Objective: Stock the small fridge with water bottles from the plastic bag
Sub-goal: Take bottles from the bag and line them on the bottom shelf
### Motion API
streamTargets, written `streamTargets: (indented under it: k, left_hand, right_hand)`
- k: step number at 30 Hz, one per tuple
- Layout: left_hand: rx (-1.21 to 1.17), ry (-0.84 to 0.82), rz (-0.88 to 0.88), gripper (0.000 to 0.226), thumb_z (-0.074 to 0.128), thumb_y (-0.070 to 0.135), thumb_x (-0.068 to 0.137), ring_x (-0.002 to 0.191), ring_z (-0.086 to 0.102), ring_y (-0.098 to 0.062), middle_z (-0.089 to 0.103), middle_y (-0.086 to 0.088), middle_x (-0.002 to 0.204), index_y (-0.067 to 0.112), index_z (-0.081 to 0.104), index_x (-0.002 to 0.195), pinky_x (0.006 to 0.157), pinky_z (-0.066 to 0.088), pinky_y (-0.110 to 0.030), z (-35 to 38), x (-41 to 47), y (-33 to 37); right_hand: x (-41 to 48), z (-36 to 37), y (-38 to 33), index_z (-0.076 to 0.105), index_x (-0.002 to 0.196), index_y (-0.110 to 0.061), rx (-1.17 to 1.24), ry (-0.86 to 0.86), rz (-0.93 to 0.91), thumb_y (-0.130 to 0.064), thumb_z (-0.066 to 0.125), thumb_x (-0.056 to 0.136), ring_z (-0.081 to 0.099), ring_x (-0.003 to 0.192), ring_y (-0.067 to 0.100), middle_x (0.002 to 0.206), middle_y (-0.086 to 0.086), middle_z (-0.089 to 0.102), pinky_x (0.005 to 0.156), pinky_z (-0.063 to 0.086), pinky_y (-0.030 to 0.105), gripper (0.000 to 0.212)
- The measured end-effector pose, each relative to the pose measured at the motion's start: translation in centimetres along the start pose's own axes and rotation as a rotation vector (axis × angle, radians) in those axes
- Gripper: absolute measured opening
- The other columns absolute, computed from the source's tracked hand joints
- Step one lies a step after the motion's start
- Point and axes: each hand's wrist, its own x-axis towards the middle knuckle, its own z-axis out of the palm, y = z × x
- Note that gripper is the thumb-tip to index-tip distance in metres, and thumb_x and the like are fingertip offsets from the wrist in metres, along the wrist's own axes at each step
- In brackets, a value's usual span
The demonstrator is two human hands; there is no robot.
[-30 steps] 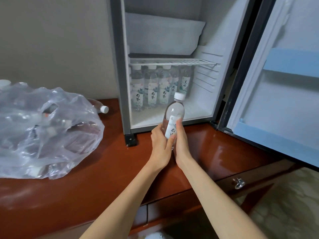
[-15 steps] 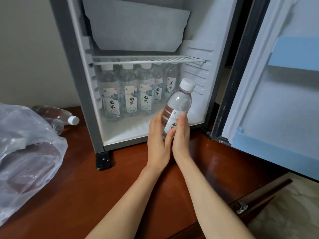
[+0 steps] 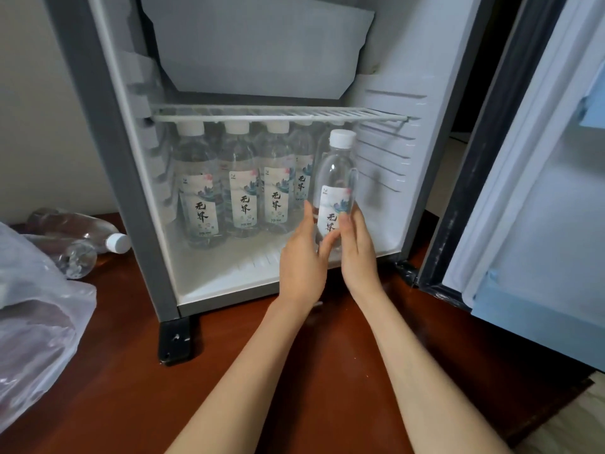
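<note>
Wooden desktop (image 3: 131, 371); fridge (image 3: 108, 158) with bottle row (image 3: 242, 191), water bottle (image 3: 334, 172) in front

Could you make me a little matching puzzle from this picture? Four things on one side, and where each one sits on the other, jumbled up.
1 held bottle
2 wire shelf
3 plastic bag
4 lying bottle

A on its side on the wooden top
B crumpled at the left edge
C gripped by left hand and right hand
D over the standing bottles

Pairs: 1-C, 2-D, 3-B, 4-A.
</note>
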Motion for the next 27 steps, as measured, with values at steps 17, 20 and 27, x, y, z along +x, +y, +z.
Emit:
streamTargets:
  k: [17,20,27]
  left_hand:
    - [-0.148,0.283,-0.321,0.013,0.061,0.012,0.091,0.078,0.068,-0.021,0.064,0.007,0.087,0.014,0.060,0.104,0.078,0.056,-0.041,-0.1,3.6,-1.1]
    - [-0.073,0.273,-0.295,0.014,0.058,0.014,0.092,0.085,0.066,-0.012,0.063,0.013,0.086,0.017,0.063,0.104,0.076,0.051,-0.026,0.1,3.7,-1.0]
    - [0.002,0.241,-0.318,0.023,0.050,0.011,0.091,0.090,0.064,-0.010,0.071,0.006,0.096,0.016,0.067,0.106,0.076,0.048,-0.025,0.0,3.7,-0.6]
  right_hand:
    - [6.3,1.1,1.7,0.034,0.146,-0.026,-0.248,-0.228,0.070,-0.035,0.035,0.103,0.051,0.124,0.006,0.137,-0.010,0.053,0.107,0.040,0.033,0.044]
    - [6.9,1.2,2.0,0.024,0.151,-0.028,-0.260,-0.253,0.065,-0.035,0.031,0.104,0.044,0.129,0.005,0.141,-0.014,0.046,0.111,0.034,0.031,0.048]
    - [7.1,1.3,2.5,0.011,0.153,-0.031,-0.285,-0.272,0.113,-0.038,0.028,0.104,0.043,0.134,0.016,0.149,-0.003,0.042,0.111,0.034,0.034,0.053]
